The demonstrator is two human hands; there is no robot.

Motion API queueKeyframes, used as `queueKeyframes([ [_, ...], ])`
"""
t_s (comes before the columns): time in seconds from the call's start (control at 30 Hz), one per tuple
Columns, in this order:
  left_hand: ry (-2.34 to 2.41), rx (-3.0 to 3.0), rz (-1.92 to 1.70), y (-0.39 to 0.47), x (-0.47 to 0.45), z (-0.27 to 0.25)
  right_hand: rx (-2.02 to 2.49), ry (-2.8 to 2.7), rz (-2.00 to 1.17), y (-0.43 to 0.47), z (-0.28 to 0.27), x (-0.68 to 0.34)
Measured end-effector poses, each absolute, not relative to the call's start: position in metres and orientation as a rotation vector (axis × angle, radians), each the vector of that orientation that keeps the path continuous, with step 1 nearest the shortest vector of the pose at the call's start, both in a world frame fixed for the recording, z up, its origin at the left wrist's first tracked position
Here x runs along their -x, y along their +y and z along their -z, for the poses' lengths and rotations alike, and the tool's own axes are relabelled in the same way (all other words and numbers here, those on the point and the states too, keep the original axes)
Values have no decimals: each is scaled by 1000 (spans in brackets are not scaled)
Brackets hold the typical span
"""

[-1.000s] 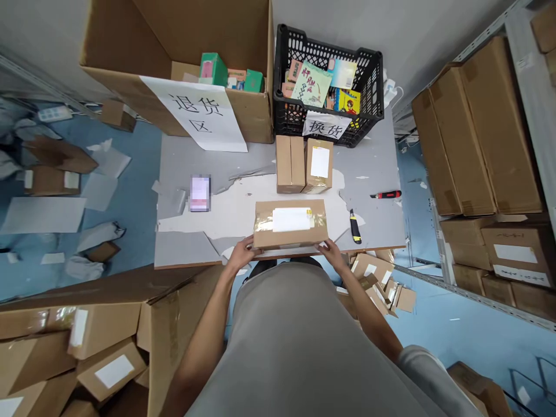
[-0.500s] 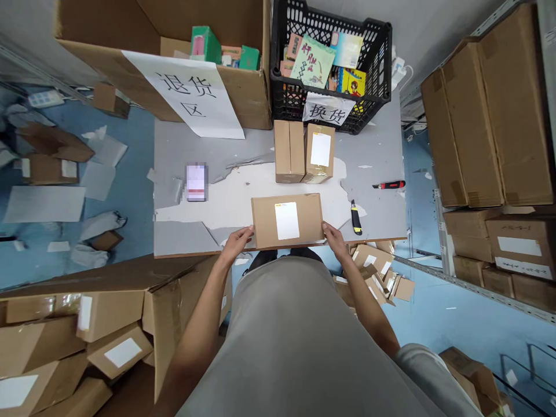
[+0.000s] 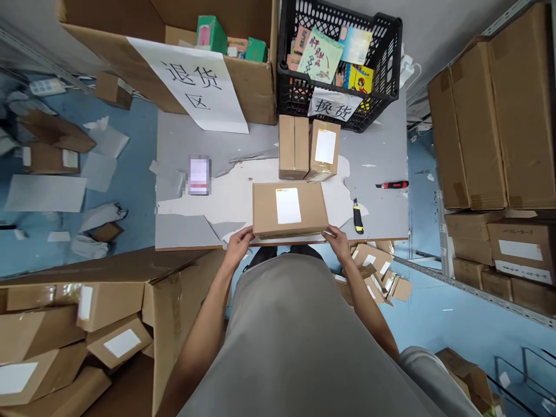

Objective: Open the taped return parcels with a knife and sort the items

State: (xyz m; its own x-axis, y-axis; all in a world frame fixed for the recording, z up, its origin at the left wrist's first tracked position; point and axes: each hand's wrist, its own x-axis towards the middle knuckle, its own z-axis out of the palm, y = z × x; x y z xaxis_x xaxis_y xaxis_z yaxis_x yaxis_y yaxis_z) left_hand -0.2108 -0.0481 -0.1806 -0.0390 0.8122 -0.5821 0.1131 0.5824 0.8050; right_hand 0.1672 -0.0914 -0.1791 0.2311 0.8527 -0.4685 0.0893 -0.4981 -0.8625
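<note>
A closed cardboard box with a white label on top lies near the table's front edge, its near side now partly showing. My left hand is closed on its near left corner. At the near right corner, my right hand grips the same box, thumb and fingers pinched together. Just beyond it stand two smaller cardboard boxes, a plain one and one with a white label. A black and yellow utility knife lies to the right of my right hand.
At the back stand a big carton with a paper sign and a black plastic crate of booklets. A phone and a red utility knife lie on the table. A parcel-filled carton is at lower left; stacked cartons stand right.
The near edge of the box has come up or tilted, so its front side shows. Both hands stay at its near corners. The whole view has shifted slightly.
</note>
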Motion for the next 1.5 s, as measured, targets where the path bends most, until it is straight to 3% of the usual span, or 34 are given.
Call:
queueKeyframes([
  [0.17, 1572, -829, -886, -31, 211, 147, 1763, -977, -1122, -73, 143, -165],
  [0.37, 1634, -882, -779, -13, 198, 153, 1898, -1023, -1019, -50, 148, -156],
  [0.57, 1590, -758, -829, -21, 208, 183, 1856, -898, -1145, -56, 180, -177],
  [0.9, 1601, -956, -500, -48, 193, 204, 1764, -1005, -1410, -74, 206, -164],
  [1.3, 1508, -962, -774, -35, 202, 154, 1723, -1077, -1314, -84, 153, -173],
  [1.5, 1564, -912, -640, -27, 197, 172, 1766, -1044, -1345, -69, 153, -156],
])
